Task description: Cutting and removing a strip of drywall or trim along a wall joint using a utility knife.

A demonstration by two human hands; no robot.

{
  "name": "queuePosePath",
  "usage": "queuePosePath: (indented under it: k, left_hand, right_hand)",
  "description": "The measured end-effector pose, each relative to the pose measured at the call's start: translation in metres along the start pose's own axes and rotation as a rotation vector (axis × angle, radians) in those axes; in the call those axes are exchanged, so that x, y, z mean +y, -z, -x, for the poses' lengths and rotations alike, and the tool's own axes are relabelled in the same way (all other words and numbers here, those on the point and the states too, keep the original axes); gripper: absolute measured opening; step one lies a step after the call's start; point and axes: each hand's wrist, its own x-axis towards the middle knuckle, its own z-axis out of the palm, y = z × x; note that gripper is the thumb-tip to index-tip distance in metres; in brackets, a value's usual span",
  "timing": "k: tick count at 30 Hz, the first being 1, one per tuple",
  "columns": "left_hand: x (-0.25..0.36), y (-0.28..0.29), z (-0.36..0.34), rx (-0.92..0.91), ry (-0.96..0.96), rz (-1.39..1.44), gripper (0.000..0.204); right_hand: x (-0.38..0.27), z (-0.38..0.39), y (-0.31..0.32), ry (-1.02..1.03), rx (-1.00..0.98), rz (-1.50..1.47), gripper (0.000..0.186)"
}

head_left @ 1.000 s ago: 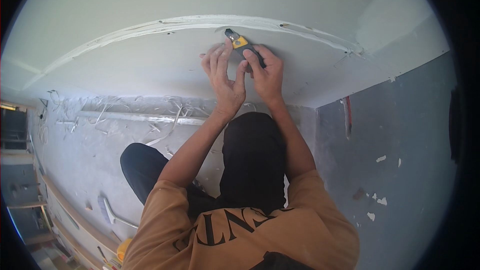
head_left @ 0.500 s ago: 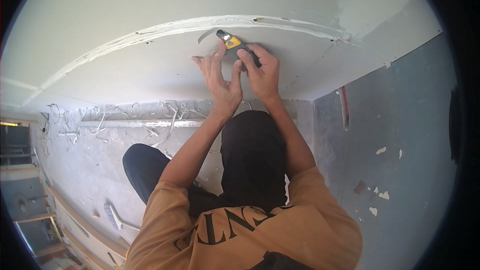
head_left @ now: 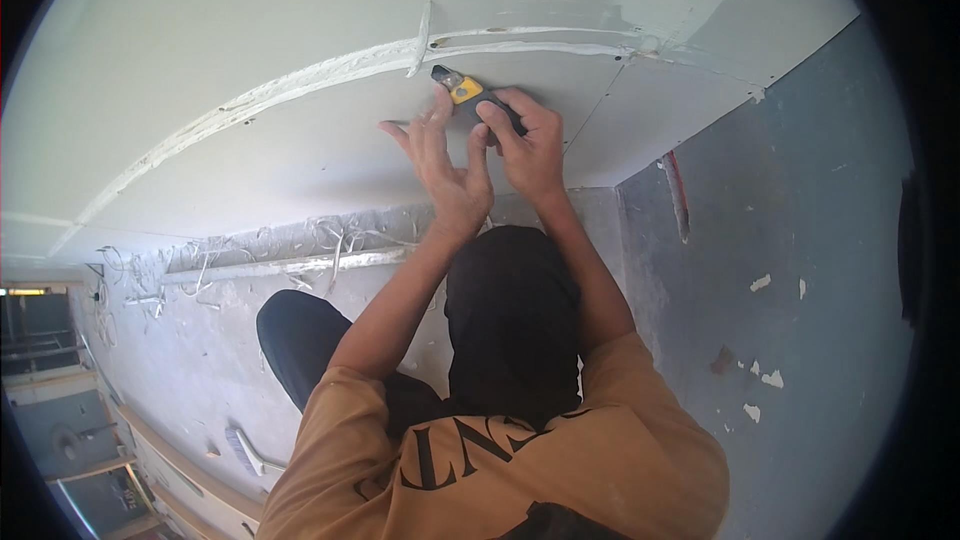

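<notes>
My right hand (head_left: pixel 535 145) is closed around the rear of a yellow and black utility knife (head_left: pixel 464 91), its nose pointing up and left. My left hand (head_left: pixel 450 175) sits beside it, fingers stretched and apart. One left fingertip is against the knife's front end, and the left thumb lies near its underside. Whether a blade sticks out of the nose cannot be made out. Just beyond the nose, a thin pale strip (head_left: pixel 423 38) stands across the white-filled joint (head_left: pixel 320 82) of a pale board (head_left: pixel 300 165), apart from both hands.
Loose wires (head_left: pixel 335 245) hang along a ledge on the grey surface past the board. A blue-grey wall (head_left: pixel 830 270) with flaked patches rises at the right. A brush (head_left: pixel 245 450) and wooden planks (head_left: pixel 185 450) lie at lower left. My bent knee (head_left: pixel 300 335) is left of my arms.
The pale strip was curved beside the knife's nose; it now stands straighter and farther away across the joint. Both hands keep their hold on and beside the knife. The view has shifted slightly.
</notes>
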Motion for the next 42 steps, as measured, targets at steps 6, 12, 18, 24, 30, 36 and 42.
queuePosePath:
  k: [6, 12, 18, 24, 30, 36, 42]
  left_hand:
    - [0.003, -0.01, 0.001, -0.023, -0.037, -0.026, 0.064]
    - [0.007, -0.024, 0.004, -0.029, -0.058, -0.041, 0.065]
    - [0.007, -0.04, 0.009, -0.032, -0.094, -0.052, 0.065]
    - [0.029, -0.061, 0.005, -0.082, -0.133, -0.102, 0.059]
    - [0.045, -0.082, 0.006, -0.151, -0.183, -0.163, 0.06]
    - [-0.007, -0.055, 0.013, 0.069, -0.481, -0.23, 0.068]
    - [-0.019, 0.024, -0.078, 0.495, -0.29, -0.274, 0.059]
  right_hand:
    - [0.003, 0.002, 0.01, 0.023, 0.051, -0.033, 0.022]
    - [0.001, 0.001, 0.024, -0.024, 0.051, -0.017, 0.022]
    - [0.003, 0.0, 0.042, 0.026, 0.079, -0.024, 0.022]
    - [0.011, 0.007, 0.067, 0.029, 0.154, -0.043, 0.023]
    - [0.018, 0.013, 0.099, -0.091, 0.267, -0.143, 0.024]
    - [0.013, 0.032, 0.129, -0.105, 0.07, -0.159, 0.021]
    - [0.017, 0.073, 0.125, -0.268, 0.104, -0.191, 0.031]
